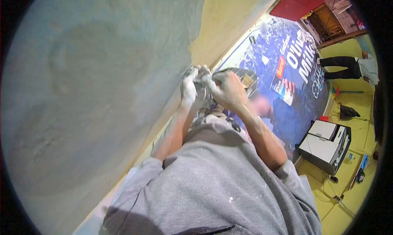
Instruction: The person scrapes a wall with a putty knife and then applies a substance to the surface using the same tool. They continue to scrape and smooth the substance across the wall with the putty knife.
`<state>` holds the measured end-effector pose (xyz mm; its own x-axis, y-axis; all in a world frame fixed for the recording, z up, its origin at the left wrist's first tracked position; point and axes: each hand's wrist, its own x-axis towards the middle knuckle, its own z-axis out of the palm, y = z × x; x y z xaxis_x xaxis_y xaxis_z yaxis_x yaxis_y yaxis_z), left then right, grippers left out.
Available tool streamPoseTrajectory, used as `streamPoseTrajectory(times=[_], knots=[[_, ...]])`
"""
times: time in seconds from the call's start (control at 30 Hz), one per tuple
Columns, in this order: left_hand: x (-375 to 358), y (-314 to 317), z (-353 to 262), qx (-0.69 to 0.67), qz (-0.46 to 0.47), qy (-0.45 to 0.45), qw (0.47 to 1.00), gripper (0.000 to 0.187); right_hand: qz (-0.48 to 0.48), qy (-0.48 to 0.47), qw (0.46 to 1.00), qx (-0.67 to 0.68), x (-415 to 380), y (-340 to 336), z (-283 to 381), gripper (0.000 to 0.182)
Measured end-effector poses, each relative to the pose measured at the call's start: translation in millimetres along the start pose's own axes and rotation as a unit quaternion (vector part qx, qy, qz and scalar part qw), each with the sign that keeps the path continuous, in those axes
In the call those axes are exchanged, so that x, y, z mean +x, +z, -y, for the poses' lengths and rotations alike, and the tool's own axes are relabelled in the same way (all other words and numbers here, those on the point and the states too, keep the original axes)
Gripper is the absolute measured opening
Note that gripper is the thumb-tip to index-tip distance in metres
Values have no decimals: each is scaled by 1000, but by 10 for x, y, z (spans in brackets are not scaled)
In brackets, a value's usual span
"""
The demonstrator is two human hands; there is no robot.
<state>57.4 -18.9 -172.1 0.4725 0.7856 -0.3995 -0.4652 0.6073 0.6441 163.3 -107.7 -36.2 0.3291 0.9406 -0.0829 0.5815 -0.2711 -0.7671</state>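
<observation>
White powder coats both hands, which meet in front of my chest beside the grey-plastered wall (106, 79). My left hand (189, 86) is curled, its fingers closed near the wall surface around something I cannot make out. Close against it, my right hand (229, 89) is bent into a fist, with its fingertips towards the left hand. A small thin, dark-edged piece seems to lie between the fingers, too hidden to name. Behind the right hand is a grey slatted object (250, 80), partly covered by it.
A blue printed banner (299, 71) covers the floor to the right. Beyond it a person in dark trousers (342, 67) stands by a yellow wall. A white-topped cabinet (325, 143), a black bag (348, 111) and cables are at the right. A red panel (299, 3) hangs at the top.
</observation>
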Motion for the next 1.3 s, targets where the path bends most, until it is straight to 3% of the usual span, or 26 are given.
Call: streamPoseTrajectory(times=[0.03,0.13,0.33,0.4,0.43,0.47,0.53,0.57,0.67,0.7,0.83,0.97,1.07,1.1,1.3], knots=[[-264,296,-171,-66,-22,-8,998,20,24,29,999,15,-52,-102,85,38],[-198,271,-151,-114,-12,-40,993,19,24,42,999,-23,-29,-113,126,35],[-260,304,-132,-138,-10,-35,990,14,25,48,998,-12,-13,-127,30,33],[-246,203,-31,-67,4,13,998,14,47,34,998,-22,81,-118,-84,32],[-127,293,-94,-34,25,46,998,15,-11,-6,1000,11,49,-154,51,33],[-98,331,-123,-36,27,45,998,15,25,32,999,-8,-23,-287,198,33],[-261,423,-237,-152,17,-38,988,15,0,17,1000,-11,43,-192,132,33],[-113,309,-112,-141,3,-55,989,15,5,20,1000,-9,4,-132,55,33],[-295,545,-234,-154,-9,-9,988,14,19,0,999,-34,146,-256,14,30],[-232,431,-249,-117,57,10,991,14,45,34,997,-45,83,-348,210,30],[-126,370,-20,-124,-19,-37,991,14,63,63,996,-20,151,-151,-161,31],[-219,369,-69,-186,-3,-74,980,13,61,30,998,-19,3,-185,-216,34],[-424,227,105,-194,-51,-50,978,13,85,55,995,17,-160,-31,-406,38],[-475,182,116,-204,-40,-41,977,12,121,97,988,21,-175,12,-388,37],[-569,0,-254,-168,-113,-39,979,14,95,65,992,45,-317,212,84,31]])
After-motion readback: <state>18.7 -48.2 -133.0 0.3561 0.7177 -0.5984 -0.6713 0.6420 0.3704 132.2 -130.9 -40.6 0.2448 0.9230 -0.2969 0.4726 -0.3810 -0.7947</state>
